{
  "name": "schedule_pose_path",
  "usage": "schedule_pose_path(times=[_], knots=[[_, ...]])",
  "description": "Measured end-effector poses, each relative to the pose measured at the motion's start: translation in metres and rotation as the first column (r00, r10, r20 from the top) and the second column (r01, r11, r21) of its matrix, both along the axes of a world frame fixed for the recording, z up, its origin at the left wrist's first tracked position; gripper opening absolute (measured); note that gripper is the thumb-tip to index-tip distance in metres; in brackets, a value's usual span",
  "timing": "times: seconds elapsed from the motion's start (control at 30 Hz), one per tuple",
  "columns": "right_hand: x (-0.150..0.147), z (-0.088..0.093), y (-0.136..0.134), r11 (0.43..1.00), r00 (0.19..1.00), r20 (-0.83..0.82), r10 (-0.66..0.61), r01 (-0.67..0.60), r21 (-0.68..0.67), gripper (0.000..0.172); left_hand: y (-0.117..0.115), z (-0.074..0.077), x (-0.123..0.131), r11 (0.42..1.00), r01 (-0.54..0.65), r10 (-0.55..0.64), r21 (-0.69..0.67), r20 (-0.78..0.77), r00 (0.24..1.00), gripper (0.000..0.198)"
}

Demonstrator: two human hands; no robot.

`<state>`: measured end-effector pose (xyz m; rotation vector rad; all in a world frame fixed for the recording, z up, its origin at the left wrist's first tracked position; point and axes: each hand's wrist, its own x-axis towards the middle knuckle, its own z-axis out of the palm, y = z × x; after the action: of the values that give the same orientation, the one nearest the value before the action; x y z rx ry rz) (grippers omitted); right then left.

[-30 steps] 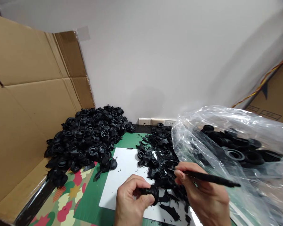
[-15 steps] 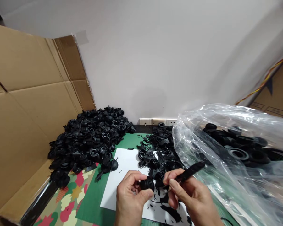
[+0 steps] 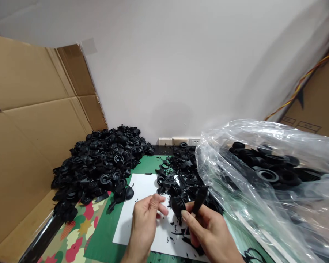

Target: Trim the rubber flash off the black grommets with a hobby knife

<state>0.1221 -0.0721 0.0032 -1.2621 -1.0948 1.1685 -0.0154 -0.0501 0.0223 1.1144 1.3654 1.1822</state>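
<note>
My left hand [image 3: 146,223] is over the white sheet [image 3: 123,230], fingers apart and bent, with nothing visible in them. To its right, my right hand [image 3: 208,228] pinches a ribbed black rubber boot [image 3: 178,205] between thumb and fingertips. The same hand also grips a slim black-handled tool [image 3: 200,200], its handle pointing up and its lower end mostly hidden by the fingers. Black trimmings [image 3: 178,229] lie on the sheet below the hands. Just beyond them, more black scraps and ribbed pieces [image 3: 181,171] form a loose heap.
A large pile of black rubber parts [image 3: 98,164] rises at left beside a cardboard box [image 3: 41,135]. At right, a clear plastic bag [image 3: 214,160] holds black ribbed parts [image 3: 276,164]. Under the sheet is a green mat [image 3: 101,233]. Wall sockets [image 3: 165,141] line the back.
The ribbed rubber boot has passed from my left hand to my right fingertips. My left hand has let go and drawn slightly left. The tool's handle now points more steeply upward.
</note>
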Motion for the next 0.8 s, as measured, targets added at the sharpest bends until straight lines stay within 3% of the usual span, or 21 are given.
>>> schedule_pose_path(times=[0.1, 0.2, 0.33, 0.47, 0.63, 0.8], knots=[[0.005, -0.004, 0.005, 0.992, 0.995, -0.098, 0.033, -0.044, -0.116, 0.032, 0.001, 0.001, -0.007, 0.989, 0.007, 0.035, 0.146, -0.282, 0.959, 0.02], [0.005, -0.007, 0.008, 0.986, 0.985, -0.158, 0.065, -0.088, -0.143, 0.037, -0.003, 0.002, -0.005, 0.959, 0.129, -0.027, 0.253, -0.369, 0.929, 0.054], [0.005, -0.007, 0.008, 0.979, 0.966, -0.232, 0.117, -0.152, -0.138, 0.04, -0.01, 0.006, 0.003, 0.943, 0.259, -0.169, 0.21, -0.369, 0.914, 0.07], [0.007, -0.005, 0.007, 0.959, 0.928, -0.333, 0.17, -0.234, -0.16, 0.039, -0.01, 0.01, 0.006, 0.931, 0.316, -0.24, 0.181, -0.345, 0.907, 0.056], [0.008, -0.003, 0.007, 0.948, 0.899, -0.374, 0.226, -0.292, -0.129, 0.038, -0.008, 0.011, 0.007, 0.946, 0.293, -0.251, 0.141, -0.257, 0.933, 0.041], [0.005, -0.001, 0.004, 0.958, 0.913, -0.343, 0.22, -0.269, -0.101, 0.039, -0.011, 0.008, 0.007, 0.971, 0.228, -0.217, 0.068, -0.141, 0.966, 0.032]])
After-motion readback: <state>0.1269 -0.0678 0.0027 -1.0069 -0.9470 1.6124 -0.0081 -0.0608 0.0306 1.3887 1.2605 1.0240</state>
